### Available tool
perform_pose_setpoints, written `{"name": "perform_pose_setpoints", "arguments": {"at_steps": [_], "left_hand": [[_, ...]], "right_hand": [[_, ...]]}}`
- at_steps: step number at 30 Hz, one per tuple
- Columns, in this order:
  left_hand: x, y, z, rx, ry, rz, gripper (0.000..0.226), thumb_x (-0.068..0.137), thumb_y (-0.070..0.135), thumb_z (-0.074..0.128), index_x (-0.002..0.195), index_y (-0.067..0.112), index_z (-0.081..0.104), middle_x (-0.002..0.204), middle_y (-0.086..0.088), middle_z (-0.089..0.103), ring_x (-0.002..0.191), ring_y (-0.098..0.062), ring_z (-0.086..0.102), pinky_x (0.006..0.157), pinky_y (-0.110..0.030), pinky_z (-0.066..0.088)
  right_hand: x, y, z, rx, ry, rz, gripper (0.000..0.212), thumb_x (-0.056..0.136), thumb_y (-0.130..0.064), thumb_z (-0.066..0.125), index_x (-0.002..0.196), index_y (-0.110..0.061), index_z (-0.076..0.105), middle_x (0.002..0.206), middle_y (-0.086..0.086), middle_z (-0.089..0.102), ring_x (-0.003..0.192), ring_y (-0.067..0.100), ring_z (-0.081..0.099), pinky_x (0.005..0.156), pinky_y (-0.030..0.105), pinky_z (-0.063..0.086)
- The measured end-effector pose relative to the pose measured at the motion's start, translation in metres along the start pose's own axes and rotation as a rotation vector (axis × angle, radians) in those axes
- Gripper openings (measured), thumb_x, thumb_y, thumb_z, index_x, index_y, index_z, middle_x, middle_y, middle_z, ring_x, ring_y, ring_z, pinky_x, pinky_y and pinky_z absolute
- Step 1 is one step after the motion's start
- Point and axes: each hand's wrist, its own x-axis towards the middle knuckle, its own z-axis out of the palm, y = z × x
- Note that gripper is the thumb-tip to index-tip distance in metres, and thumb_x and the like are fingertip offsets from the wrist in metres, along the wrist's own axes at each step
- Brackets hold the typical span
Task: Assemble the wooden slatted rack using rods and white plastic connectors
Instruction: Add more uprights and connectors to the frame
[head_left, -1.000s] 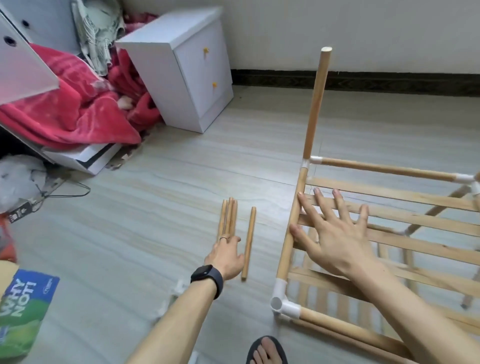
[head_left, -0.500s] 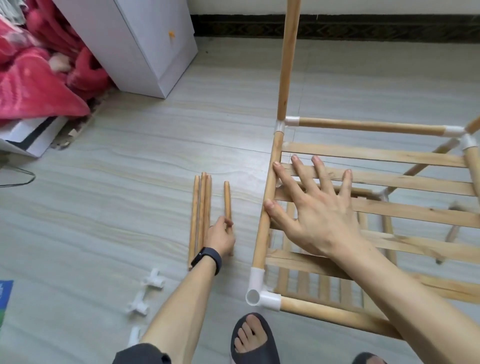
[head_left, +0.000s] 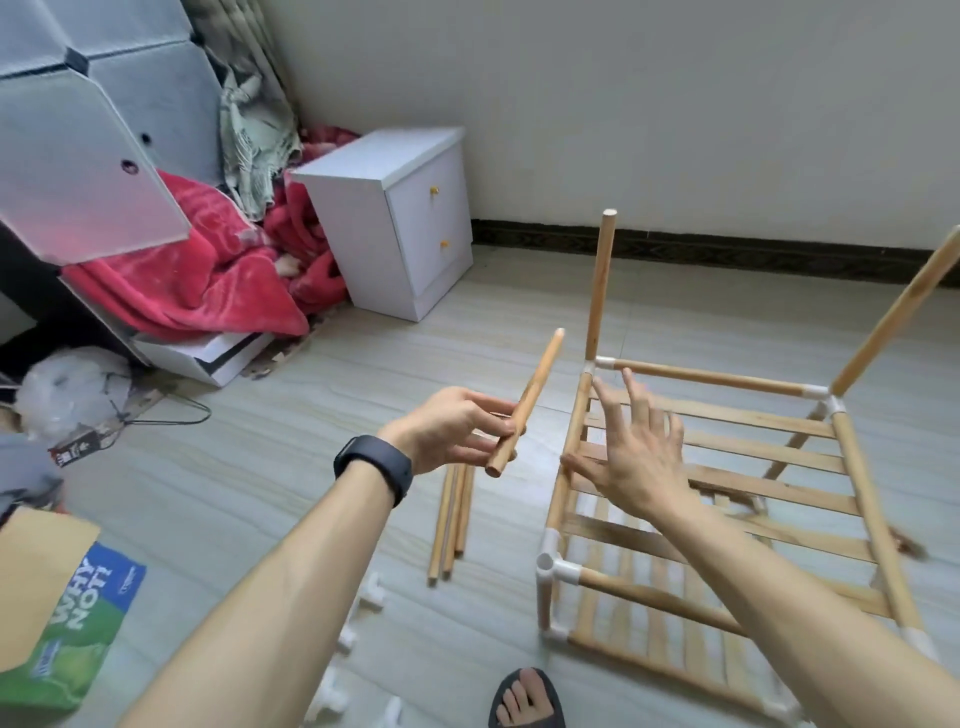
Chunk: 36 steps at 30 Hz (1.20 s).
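Left hand: The left hand (head_left: 454, 426) is up in the air above the floor. Its fingers (head_left: 491, 404) and thumb pinch a short wooden rod near its low end.
Held rod: The rod (head_left: 527, 400) is tilted, with its top end pointing up and to the right. It is just left of the rack and does not touch it.
Right hand: The right hand (head_left: 636, 462) is over the left side of the rack. It holds nothing, and it is spread wide and straight. The thumb is right by the left side rail, but I cannot tell if it touches.
Rack: The wooden slatted rack (head_left: 769, 452) stands on the floor (head_left: 260, 467) on the right.
Standing rods: One rod (head_left: 600, 291) stands up from the far left corner. Another rod (head_left: 893, 317) leans up from the far right corner.
Corner connector: A white plastic connector (head_left: 551, 566) sits at the near left corner, with an open hole.
Loose rods: A small bunch of rods (head_left: 451, 519) lies side by side on the floor, under the left hand.
Loose connectors: Small white connectors (head_left: 371, 597) lie on the floor by the left arm.
Watch: A black watch (head_left: 374, 467) is on the left wrist.
Around: A white cabinet (head_left: 400, 223) and a red blanket (head_left: 197, 280) are far back on the left.
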Motion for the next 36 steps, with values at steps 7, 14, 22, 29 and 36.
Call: {"name": "perform_pose_setpoints", "arguments": {"at_steps": [7,14,22,29,36], "left_hand": [[-0.045,0.045,0.076,0.342,-0.254,0.041,0.031,0.092,0.004,0.067,0.121,0.012,0.073,0.102,-0.01,0.073,0.087,-0.023,0.07,0.078,-0.033,0.062],[-0.006,0.073,0.197,0.932,-0.089,0.358,0.047,0.102,0.053,0.045,0.129,0.019,0.063,0.119,0.002,0.07,0.11,-0.022,0.067,0.09,-0.036,0.055],[0.059,-0.059,0.308,1.423,-0.147,0.448,0.068,0.098,0.067,0.025,0.159,0.042,0.008,0.169,0.001,-0.005,0.154,-0.03,-0.013,0.122,-0.058,-0.008],[0.083,-0.11,0.314,1.344,-0.066,0.448,0.066,0.094,0.071,0.014,0.15,0.056,-0.018,0.162,0.013,-0.028,0.147,-0.022,-0.034,0.116,-0.053,-0.026],[0.083,-0.11,0.315,1.356,-0.03,0.465,0.068,0.096,0.069,0.014,0.15,0.052,-0.022,0.161,0.012,-0.03,0.148,-0.024,-0.034,0.116,-0.055,-0.024]], "right_hand": [[-0.039,0.017,-0.072,-0.098,0.47,-0.422,0.025,0.098,-0.035,0.055,0.106,-0.016,0.069,0.124,0.008,0.068,0.129,0.032,0.058,0.11,0.06,0.037],[-0.138,0.119,-0.131,0.808,0.645,0.453,0.035,0.094,-0.046,0.054,0.067,-0.024,0.048,0.05,-0.011,0.045,0.046,0.006,0.042,0.054,0.027,0.035],[-0.189,0.143,-0.138,1.507,0.933,0.666,0.051,0.09,-0.027,0.059,0.047,-0.028,0.033,0.046,-0.009,0.02,0.038,0.011,0.021,0.04,0.022,0.026],[-0.194,0.147,-0.114,1.554,0.953,0.77,0.047,0.084,-0.026,0.059,0.048,-0.027,0.028,0.046,-0.007,0.015,0.039,0.012,0.016,0.041,0.023,0.022],[-0.196,0.13,-0.097,1.257,0.713,0.43,0.044,0.086,-0.017,0.058,0.047,-0.027,0.039,0.044,-0.009,0.028,0.039,0.013,0.025,0.043,0.029,0.023]]}}
